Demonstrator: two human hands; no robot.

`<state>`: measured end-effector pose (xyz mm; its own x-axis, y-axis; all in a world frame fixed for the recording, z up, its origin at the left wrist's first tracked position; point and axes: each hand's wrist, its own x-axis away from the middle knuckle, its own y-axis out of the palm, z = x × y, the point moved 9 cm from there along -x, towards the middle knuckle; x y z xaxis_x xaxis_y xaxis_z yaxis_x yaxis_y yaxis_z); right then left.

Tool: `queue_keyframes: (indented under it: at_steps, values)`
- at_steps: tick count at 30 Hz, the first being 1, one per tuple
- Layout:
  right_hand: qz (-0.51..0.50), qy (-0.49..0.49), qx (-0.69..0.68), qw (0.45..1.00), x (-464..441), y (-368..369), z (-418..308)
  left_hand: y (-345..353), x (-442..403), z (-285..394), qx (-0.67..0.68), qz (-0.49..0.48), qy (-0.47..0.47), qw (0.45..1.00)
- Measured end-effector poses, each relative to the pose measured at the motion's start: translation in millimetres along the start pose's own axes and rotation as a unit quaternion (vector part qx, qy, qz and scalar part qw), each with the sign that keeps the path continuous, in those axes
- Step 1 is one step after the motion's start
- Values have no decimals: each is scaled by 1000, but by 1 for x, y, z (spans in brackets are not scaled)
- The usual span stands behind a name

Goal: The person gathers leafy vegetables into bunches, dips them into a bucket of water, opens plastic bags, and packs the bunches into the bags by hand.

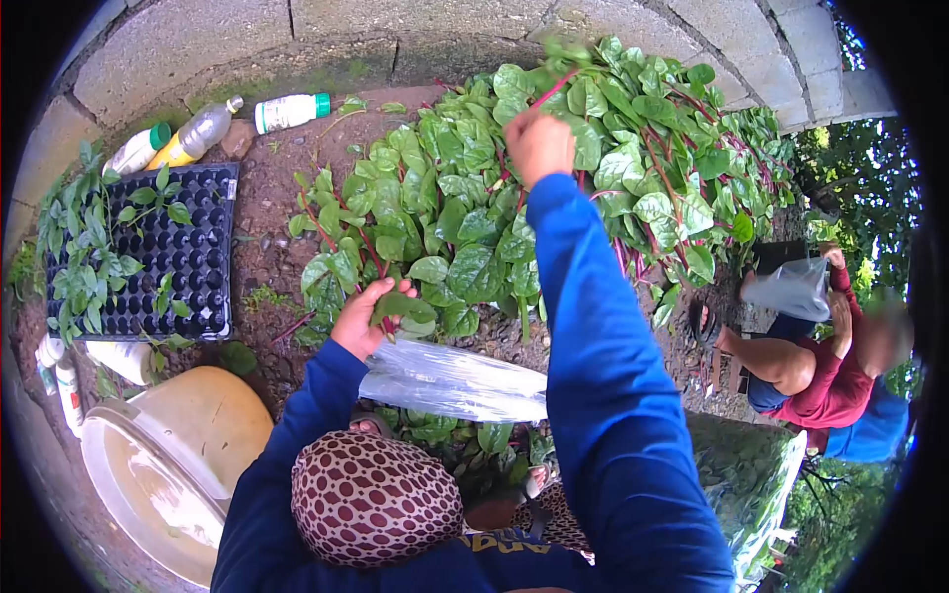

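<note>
A dense bed of leafy greens with red stems [474, 262], looking like Malabar spinach, fills the middle. My right hand [539, 146] is closed around a red stem [554, 89] at the far side of the bed; the leaves at that stem's top are blurred. At the bed's near left edge, my left hand [364, 318] pinches a leafy sprig [403, 308] between thumb and fingers. Just below that hand lies a clear plastic bag [455, 381], stretched sideways beneath my right forearm. Whether the left hand also touches the bag, I cannot tell.
A black seedling tray [203, 247] with seedlings sits at left, near several bottles [287, 114]. A pale round tub [222, 425] stands below it. A block wall [346, 30] borders the back. At right, another person [825, 366] handles a plastic bag [791, 289].
</note>
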<state>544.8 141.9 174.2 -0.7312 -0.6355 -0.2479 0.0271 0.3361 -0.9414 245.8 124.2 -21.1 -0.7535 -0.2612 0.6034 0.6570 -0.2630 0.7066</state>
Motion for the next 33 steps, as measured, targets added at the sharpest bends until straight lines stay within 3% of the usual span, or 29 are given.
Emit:
queue_keyframes:
  at_steps: [2, 4, 6, 8, 10, 12, 14, 16, 18, 20, 22, 24, 26, 28, 29, 31, 33]
  values:
    - [45, -11, -141, 989, 34, 0, -2, 3, -4, 0, -1, -6, 3, 1000]
    - [35, 42, -259, 964, 76, -4, -13, 6, -8, 0, 6, -26, 6, 1000]
    - [-35, -85, -307, 947, 131, 14, -53, 22, -4, 5, 40, -20, 19, 999]
    - [-147, -91, -338, 925, 194, 33, -79, 27, -6, 4, 80, -59, 27, 995]
    - [-161, -41, -318, 933, 205, 16, -67, 15, -12, 0, 101, -59, 29, 993]
    - [-70, 121, -355, 924, 186, -2, 9, -15, -22, -11, 102, -21, 21, 994]
    - [-24, 279, -440, 854, 166, -16, 69, -34, -20, -15, 76, 14, 24, 997]
    - [-36, 349, -516, 781, 147, -21, 84, -45, -14, -14, 27, 44, 38, 998]
    - [-95, 342, -612, 706, 126, -7, 74, -45, -3, -7, -1, 64, 58, 996]
    - [-103, 315, -663, 672, 104, 37, 110, -49, 5, -4, -33, 74, 70, 994]
    - [-78, 276, -637, 715, 103, 39, 106, -54, 3, -4, -32, 72, 80, 994]
    - [-58, 221, -471, 852, 128, 20, 58, -42, 9, 0, -38, 79, 76, 993]
    - [-104, 180, -338, 918, 171, 32, 8, -26, 5, -1, -22, 31, 69, 997]
    - [-153, 117, -288, 938, 220, 63, -28, -7, 1, 1, -9, 4, 65, 998]
    - [-74, -62, -209, 973, 245, 82, -47, 6, 3, 5, -5, 1, 65, 998]
    - [-273, -41, -209, 938, 261, 103, -56, 2, -10, 5, -6, 5, 83, 997]
    - [-301, -40, -166, 938, 229, 61, -59, -8, -11, 5, -19, 25, 76, 997]
